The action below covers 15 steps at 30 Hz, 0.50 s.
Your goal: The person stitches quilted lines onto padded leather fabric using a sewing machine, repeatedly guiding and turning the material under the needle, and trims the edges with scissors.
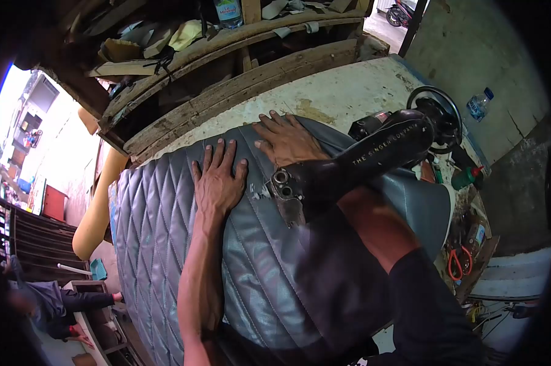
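A large sheet of dark grey quilted leatherette [251, 256] covers the worktable, with diamond stitching on its left part and straight seams toward the middle. My left hand [219, 177] lies flat on it, fingers stretched toward the far edge. Farther right, my right hand [291, 140] rests palm down near the sheet's far edge, fingers spread. A black Singer sewing machine [379, 149] reaches over my right forearm, its head end just below my right hand. The needle area is hidden beneath the machine head. Neither hand grips anything.
Behind the worktable [349, 91] stands a wooden shelf [226, 79] with scraps and a water bottle [228, 12]. Right of the machine are another bottle [480, 104], a green bottle [466, 177] and orange-handled scissors [460, 263]. A yellow foam roll [98, 210] leans at left; another person [43, 302] sits lower left.
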Tool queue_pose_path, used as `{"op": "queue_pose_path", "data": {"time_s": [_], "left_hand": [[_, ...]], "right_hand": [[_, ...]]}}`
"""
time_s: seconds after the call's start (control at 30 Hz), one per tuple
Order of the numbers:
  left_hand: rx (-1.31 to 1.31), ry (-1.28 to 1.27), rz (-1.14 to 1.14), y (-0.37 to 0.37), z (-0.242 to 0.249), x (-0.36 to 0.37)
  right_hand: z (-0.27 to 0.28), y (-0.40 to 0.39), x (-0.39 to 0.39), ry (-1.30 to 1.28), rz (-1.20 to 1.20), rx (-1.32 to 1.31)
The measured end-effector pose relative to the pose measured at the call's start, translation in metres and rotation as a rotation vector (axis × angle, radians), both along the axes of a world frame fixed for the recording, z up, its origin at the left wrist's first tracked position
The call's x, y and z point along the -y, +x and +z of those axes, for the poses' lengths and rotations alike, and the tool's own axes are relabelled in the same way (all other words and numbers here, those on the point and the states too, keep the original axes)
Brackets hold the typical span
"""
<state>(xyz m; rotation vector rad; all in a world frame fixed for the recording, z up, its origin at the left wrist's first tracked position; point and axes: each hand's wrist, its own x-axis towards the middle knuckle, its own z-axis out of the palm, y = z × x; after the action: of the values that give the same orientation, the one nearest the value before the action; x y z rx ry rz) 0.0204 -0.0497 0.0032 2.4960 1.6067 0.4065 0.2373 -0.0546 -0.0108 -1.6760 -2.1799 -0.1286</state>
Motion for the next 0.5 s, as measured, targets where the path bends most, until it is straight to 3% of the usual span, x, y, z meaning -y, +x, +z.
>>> {"op": "queue_pose_path", "data": {"time_s": [0.5], "left_hand": [[-0.014, -0.008, 0.02, -0.001, -0.006, -0.036]], "right_hand": [[0.006, -0.001, -0.038, -0.184, -0.024, 0.062]]}}
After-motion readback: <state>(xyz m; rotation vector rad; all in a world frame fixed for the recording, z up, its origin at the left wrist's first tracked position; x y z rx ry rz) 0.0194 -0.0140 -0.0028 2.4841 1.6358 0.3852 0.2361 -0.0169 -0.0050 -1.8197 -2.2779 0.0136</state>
